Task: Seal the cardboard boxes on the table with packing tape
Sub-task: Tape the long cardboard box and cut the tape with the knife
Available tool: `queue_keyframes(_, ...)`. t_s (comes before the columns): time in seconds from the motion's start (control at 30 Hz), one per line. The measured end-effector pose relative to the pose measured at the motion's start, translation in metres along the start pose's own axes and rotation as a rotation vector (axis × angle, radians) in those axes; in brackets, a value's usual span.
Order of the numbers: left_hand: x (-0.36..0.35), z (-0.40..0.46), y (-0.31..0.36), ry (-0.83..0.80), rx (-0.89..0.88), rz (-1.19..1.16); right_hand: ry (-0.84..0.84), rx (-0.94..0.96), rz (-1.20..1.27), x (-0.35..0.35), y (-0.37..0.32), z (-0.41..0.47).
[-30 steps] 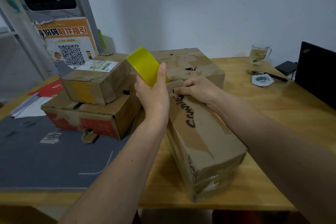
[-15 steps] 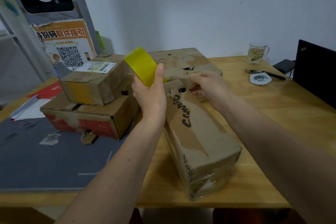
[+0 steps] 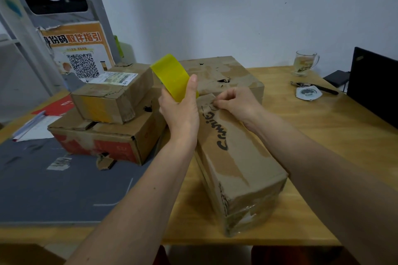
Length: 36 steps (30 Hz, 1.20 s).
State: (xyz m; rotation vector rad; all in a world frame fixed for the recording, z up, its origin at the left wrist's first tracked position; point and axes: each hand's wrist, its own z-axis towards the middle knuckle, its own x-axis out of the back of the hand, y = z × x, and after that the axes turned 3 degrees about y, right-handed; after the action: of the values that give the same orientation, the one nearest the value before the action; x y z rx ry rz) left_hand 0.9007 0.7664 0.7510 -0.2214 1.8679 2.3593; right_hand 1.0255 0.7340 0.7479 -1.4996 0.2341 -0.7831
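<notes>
1. A long box (image 3: 241,157) of matt brown cardboard, its skin torn in paler patches, carries black marker lettering; glossy clear film wraps its near end.
2. A roll of tape (image 3: 172,75) shows smooth, slightly shiny yellow plastic.
3. The table (image 3: 336,135) is light varnished wood with visible grain; a matt grey mat (image 3: 53,189) covers its left part.
4. A clear glass mug (image 3: 304,63) glints near the wall.
5. A small box (image 3: 112,94) bears a white paper label.

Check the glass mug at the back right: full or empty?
Partly full. The glass mug stands upright on the table, with pale yellowish liquid and dark bits in its lower part; the top looks clear.
</notes>
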Motion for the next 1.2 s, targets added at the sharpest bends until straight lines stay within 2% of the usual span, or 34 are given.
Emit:
queue_keyframes(0.17,0.001,-0.001,-0.001,-0.002,-0.004,-0.024,-0.074,-0.057,0.071,0.0,-0.003,-0.003)
queue_keyframes(0.47,0.002,-0.002,0.002,-0.016,-0.016,-0.057,-0.063,-0.095,0.002,-0.006,-0.007,0.001)
queue_keyframes(0.6,0.003,-0.003,0.003,-0.035,0.008,-0.074,-0.06,-0.101,-0.081,-0.009,-0.012,0.002)
queue_keyframes(0.67,0.006,0.0,0.007,-0.057,0.073,-0.162,-0.056,-0.102,-0.061,-0.006,-0.009,0.0)
queue_keyframes(0.73,0.014,0.006,0.015,-0.147,0.142,-0.296,-0.006,-0.053,0.001,0.002,-0.009,-0.003)
queue_keyframes(0.8,0.026,0.013,0.025,-0.289,0.121,-0.348,0.02,0.047,0.082,0.014,-0.018,-0.004)
queue_keyframes(0.9,0.035,0.018,0.043,-0.591,0.094,-0.315,-0.179,0.152,0.29,0.023,-0.041,-0.006)
queue_keyframes(0.97,0.031,0.013,0.054,-0.714,0.13,-0.243,-0.243,0.146,0.476,0.021,-0.053,-0.008)
queue_keyframes(1.03,0.026,0.007,0.059,-0.762,0.195,-0.249,-0.131,0.099,0.628,0.019,-0.061,-0.009)
queue_keyframes(1.1,0.025,0.004,0.057,-0.783,0.281,-0.373,-0.034,0.048,0.795,0.022,-0.065,-0.009)
queue_keyframes(1.2,0.027,0.0,0.049,-0.742,0.507,-0.62,-0.009,0.053,0.949,0.024,-0.066,-0.008)
